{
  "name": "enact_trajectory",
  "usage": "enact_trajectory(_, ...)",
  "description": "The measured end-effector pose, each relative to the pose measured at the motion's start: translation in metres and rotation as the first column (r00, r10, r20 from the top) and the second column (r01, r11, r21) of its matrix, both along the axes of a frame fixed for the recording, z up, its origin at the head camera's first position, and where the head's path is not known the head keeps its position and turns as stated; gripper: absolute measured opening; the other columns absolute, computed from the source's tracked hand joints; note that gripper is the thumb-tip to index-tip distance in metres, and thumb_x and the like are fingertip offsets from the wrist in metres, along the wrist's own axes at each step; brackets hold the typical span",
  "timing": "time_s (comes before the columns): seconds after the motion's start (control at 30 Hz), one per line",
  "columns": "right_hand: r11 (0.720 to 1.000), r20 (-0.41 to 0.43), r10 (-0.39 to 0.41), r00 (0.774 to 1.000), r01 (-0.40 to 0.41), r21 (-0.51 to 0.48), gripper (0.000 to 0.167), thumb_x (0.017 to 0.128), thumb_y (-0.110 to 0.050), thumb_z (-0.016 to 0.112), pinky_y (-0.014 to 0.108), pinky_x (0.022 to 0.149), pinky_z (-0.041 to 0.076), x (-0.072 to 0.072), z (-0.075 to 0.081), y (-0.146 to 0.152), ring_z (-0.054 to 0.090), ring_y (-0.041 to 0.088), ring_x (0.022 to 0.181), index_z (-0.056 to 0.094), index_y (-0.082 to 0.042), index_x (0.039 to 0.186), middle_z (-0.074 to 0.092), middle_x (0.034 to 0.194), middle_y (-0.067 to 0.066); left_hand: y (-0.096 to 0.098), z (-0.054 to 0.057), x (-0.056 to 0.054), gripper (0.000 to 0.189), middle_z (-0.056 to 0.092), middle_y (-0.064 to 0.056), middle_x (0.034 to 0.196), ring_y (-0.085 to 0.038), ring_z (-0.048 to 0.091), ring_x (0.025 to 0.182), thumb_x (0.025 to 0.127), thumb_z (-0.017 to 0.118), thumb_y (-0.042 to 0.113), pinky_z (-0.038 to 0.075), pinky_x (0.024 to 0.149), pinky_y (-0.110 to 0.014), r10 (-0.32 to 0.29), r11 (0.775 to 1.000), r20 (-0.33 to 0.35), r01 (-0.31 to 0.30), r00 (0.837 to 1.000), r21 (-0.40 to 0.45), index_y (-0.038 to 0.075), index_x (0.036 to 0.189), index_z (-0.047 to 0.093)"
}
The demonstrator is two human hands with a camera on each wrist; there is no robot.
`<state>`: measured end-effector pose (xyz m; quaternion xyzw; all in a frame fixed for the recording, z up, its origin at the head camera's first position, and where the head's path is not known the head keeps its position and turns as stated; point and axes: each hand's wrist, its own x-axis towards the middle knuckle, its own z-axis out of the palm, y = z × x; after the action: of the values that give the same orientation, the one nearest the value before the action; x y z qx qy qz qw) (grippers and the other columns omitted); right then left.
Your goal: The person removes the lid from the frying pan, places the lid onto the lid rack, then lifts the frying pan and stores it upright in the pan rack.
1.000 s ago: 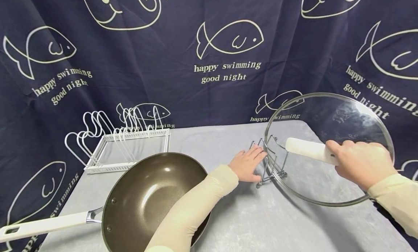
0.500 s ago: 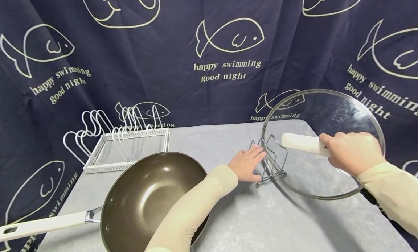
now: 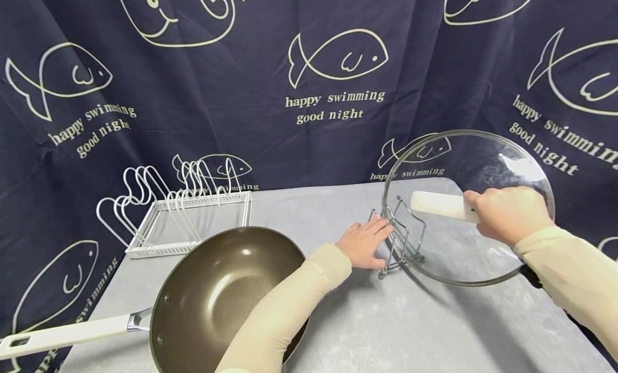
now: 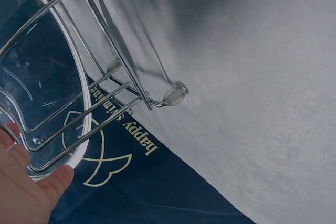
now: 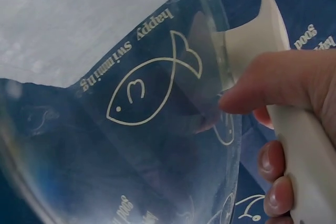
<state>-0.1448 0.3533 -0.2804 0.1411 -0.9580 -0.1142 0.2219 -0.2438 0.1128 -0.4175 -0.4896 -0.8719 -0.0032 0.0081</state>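
Note:
In the head view, my right hand [image 3: 512,214] grips the long white handle [image 3: 438,205] of a clear glass lid [image 3: 475,255] with a metal rim. The lid stands nearly upright at the right. Its left edge passes among the bent wires of a small metal lid rack [image 3: 424,231]. My left hand [image 3: 364,245] lies against the rack's left side with fingers extended. From the left wrist, the thumb [image 4: 56,181] shows at the rack's end wires, with the lid behind them. In the right wrist view, thumb and fingers wrap the handle [image 5: 310,166].
A brown wok [image 3: 232,292] with a white handle [image 3: 67,335] sits at the front left, partly under my left forearm. Behind it stands a white wire rack [image 3: 188,247] with upright loops. A dark blue fish-print curtain [image 3: 338,147] hangs behind the grey table [image 3: 386,330].
The lid and my right hand have shifted left and slightly up, bringing the lid's edge further into the metal rack. My left hand stays in place on the rack.

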Motion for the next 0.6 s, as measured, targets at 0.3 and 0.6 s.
enact_trajectory(0.3,1.0,-0.005,0.005,1.0,-0.005,-0.012,0.034,0.047,0.001,0.068,0.045,0.031,0.028,-0.007,-0.004,0.007,0.035,0.023,0.034,0.043,-0.013,0.065,0.041,0.046,0.0,0.0,0.001,0.0,0.082,0.021,0.001,0.157,-0.018,0.014,0.145,0.084,0.059,0.048,0.031,0.108,-0.041,-0.006,1.0,0.011,0.006,1.0,-0.002,0.018,0.152,0.025)
enact_trajectory(0.6,0.997,0.099,-0.07,0.993,0.073,-0.032,0.025,0.056,0.001,0.067,0.048,0.033,0.034,-0.016,-0.004,-0.001,0.04,0.026,0.037,0.05,-0.011,0.07,0.045,0.048,0.0,0.0,0.002,0.0,0.081,0.023,0.001,0.157,-0.018,0.017,0.144,0.084,0.06,0.048,0.034,0.107,-0.041,-0.004,1.0,-0.016,0.004,1.0,-0.007,0.018,0.151,0.026)
